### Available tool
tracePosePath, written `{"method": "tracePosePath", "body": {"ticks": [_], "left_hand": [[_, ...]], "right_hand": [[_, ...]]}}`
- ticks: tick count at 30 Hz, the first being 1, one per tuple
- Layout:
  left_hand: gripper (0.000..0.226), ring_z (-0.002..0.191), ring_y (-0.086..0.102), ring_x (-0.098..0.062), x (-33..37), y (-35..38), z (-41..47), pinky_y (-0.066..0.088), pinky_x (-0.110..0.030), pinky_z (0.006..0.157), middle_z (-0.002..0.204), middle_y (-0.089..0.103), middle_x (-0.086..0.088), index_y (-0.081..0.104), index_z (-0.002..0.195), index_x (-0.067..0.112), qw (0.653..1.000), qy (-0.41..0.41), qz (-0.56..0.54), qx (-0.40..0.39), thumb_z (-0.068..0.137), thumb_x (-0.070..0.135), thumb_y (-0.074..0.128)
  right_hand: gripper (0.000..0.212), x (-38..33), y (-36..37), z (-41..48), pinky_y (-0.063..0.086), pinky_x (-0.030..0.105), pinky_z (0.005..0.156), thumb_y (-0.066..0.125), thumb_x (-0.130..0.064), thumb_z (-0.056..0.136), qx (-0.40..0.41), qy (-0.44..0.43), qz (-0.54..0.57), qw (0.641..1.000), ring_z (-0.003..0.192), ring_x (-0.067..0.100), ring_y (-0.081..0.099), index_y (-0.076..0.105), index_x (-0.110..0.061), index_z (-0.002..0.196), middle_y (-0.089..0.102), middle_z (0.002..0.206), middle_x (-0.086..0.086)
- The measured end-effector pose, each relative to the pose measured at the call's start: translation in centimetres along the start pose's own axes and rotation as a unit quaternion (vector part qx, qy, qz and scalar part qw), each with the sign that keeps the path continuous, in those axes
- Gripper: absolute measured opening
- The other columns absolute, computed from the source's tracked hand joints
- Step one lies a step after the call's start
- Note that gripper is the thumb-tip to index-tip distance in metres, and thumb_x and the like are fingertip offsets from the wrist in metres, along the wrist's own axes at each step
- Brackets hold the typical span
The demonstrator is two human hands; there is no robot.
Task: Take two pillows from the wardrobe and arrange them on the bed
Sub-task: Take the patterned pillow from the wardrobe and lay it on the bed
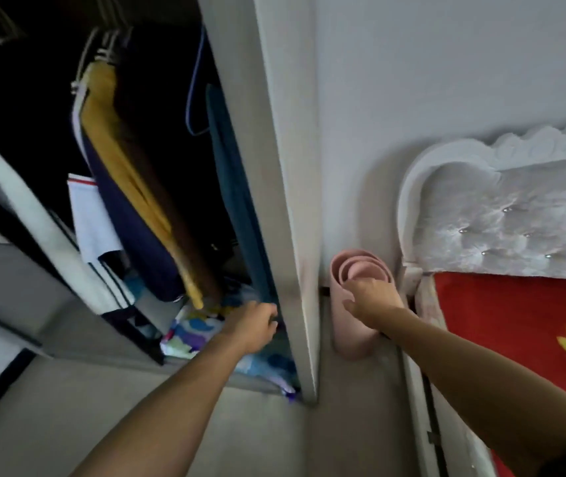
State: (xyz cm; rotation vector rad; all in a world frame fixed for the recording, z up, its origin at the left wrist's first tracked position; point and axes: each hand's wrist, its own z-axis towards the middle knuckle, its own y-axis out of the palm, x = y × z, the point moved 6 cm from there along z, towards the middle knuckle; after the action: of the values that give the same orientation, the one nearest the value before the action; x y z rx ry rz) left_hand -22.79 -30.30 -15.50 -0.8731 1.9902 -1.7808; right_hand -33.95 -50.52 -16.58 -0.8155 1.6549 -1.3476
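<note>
The wardrobe (288,160) stands open on the left. On its floor, under the hanging clothes, lies a pillow (190,333) with a blue, purple and yellow print. A second, blue-printed pillow (269,364) pokes out by the wardrobe's right panel. My left hand (254,325) reaches in just above these pillows with its fingers curled; what they grip is hidden. My right hand (372,301) hovers outside the wardrobe, in front of a rolled pink mat, holding nothing with its thumb apart from the fingers. The bed (515,325), with a red cover, is at the right.
Hanging clothes (130,187) fill the wardrobe, including yellow, navy and teal garments. The rolled pink mat (350,339) stands upright between the wardrobe and the bed's white tufted headboard (515,215). Grey floor (68,407) lies below me.
</note>
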Motion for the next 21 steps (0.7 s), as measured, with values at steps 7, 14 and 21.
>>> {"method": "tracePosePath", "body": {"ticks": [7,14,21], "left_hand": [[0.023,0.103,0.06,-0.033,-17.0,2.6,-12.1,0.05,-0.038,0.081,0.11,0.066,-0.013,0.062,0.107,0.019,0.998,-0.057,0.0,-0.035,0.088,0.028,0.052],[0.021,0.103,0.058,-0.031,-28.7,5.0,-15.9,0.049,-0.036,0.081,0.108,0.065,-0.013,0.062,0.104,0.017,0.994,-0.083,-0.003,-0.069,0.088,0.028,0.054],[0.028,0.107,0.058,-0.028,-34.1,10.0,-10.3,0.047,-0.034,0.088,0.117,0.062,-0.011,0.059,0.115,0.021,0.988,-0.093,-0.024,-0.118,0.089,0.03,0.054]], "right_hand": [[0.031,-16.4,9.1,-2.8,0.051,0.036,0.083,0.049,-0.039,0.089,-0.06,-0.006,-0.016,0.998,0.1,0.03,0.065,0.061,-0.025,0.114,0.068,0.114,0.008],[0.034,-27.7,15.1,-2.8,0.05,0.036,0.081,0.051,-0.045,0.085,-0.079,0.004,-0.01,0.997,0.104,0.031,0.064,0.06,-0.024,0.11,0.067,0.116,0.008],[0.038,-28.4,21.4,2.8,0.049,0.037,0.084,0.053,-0.043,0.085,-0.12,0.039,-0.002,0.992,0.106,0.03,0.062,0.057,-0.023,0.118,0.064,0.12,0.006]]}}
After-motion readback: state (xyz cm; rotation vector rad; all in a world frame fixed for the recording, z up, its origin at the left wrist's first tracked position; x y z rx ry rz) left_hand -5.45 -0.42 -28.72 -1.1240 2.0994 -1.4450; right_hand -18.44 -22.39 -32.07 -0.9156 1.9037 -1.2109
